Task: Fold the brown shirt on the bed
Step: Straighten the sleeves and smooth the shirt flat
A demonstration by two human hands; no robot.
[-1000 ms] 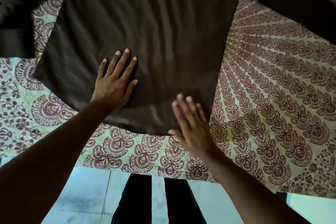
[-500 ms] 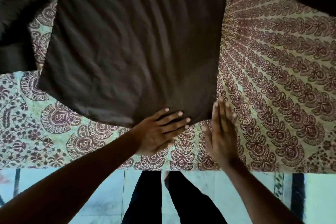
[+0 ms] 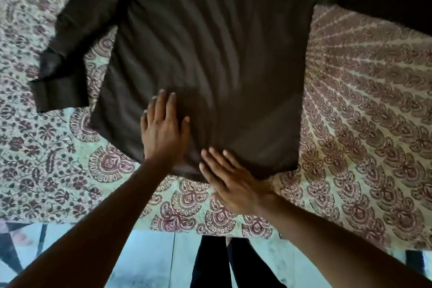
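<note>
Where hem lies, hands [image 3: 198,154] flat on shirt [image 3: 210,54].

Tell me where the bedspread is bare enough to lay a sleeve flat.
Bare bedspread runs right of the brown shirt, below its right sleeve. More lies left, under the left sleeve, and a strip between hem and bed edge. The hem middle is crowded: left hand and right hand press there.
</note>
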